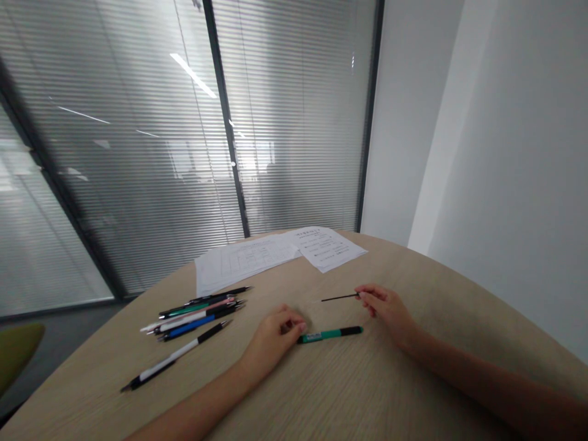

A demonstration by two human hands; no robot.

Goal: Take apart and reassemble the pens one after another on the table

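Observation:
A green pen barrel with black ends [331, 334] lies low over the table, pointing right. My left hand [274, 337] is closed, with thumb and fingertips pinched at the barrel's left end. My right hand [386, 311] pinches one end of a thin black pen refill [339, 298], which points left. The refill's far end looks pale and is hard to make out. It is apart from the green barrel, a little beyond it.
Left of my left hand lies a white and black pen [177, 357]. Beyond it several pens are bunched together, a blue pen [189, 326] among them. Printed paper sheets [248, 262] lie at the table's [367, 392] far side, before a glass partition with blinds [294, 122].

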